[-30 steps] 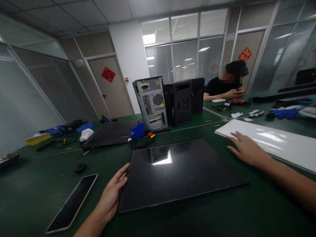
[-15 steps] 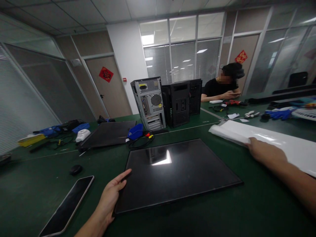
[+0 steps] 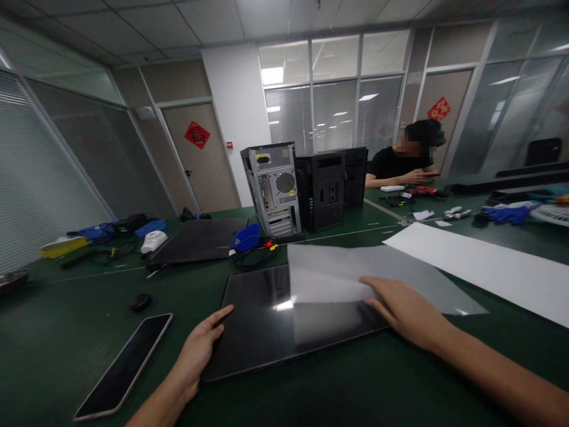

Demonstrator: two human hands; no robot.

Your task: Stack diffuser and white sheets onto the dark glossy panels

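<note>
A flat black screen panel [image 3: 255, 335] lies in front of me, reflecting a ceiling light. My left hand [image 3: 199, 350] grips its left edge, with the thumb and index finger at the rim and the other fingers partly hidden. In my right hand [image 3: 409, 311], a thin translucent white sheet [image 3: 331, 270] is pinched between thumb and fingers. It spreads above the right part of the screen panel, covering its far right corner from view, and slants down to the right. Farther right a white board-like sheet [image 3: 493, 264] rests on the green table [image 3: 338, 385].
A phone [image 3: 127, 365] and a round black object [image 3: 141, 302] lie to the left. Behind stand a grey computer case [image 3: 273, 187] and black cases [image 3: 326, 190]. A dark panel [image 3: 200, 240] lies at back left. Across the table sits a person [image 3: 386, 163].
My right hand has moved left, drawing the translucent sheet off the white board and out over the screen panel. My left hand stays at the panel's edge.
</note>
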